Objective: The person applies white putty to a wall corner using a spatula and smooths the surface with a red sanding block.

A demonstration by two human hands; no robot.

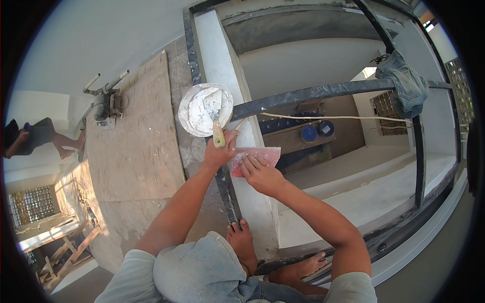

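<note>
My right hand [262, 178] grips a red-pink flat spreader [267, 154] smeared with white, its fingers pressed on the sheet against the white ledge [257, 212]. Just left of it, my left hand [220, 151] is closed with curled fingers, over the black metal railing; what it grips is hidden. A putty knife [212, 103] lies across a round white tub [189, 117] of white paste. Its yellowish handle reaches down over my left hand.
Black metal bars [313, 93] frame an opening with a drop below, where blue-lidded buckets [309, 133] stand. A denim garment [404, 83] hangs on the bars. Left are a plywood sheet [131, 136] and a pipe fitting [103, 103]. Another person's leg [63, 141] shows far left. My bare feet [242, 245] stand near the ledge.
</note>
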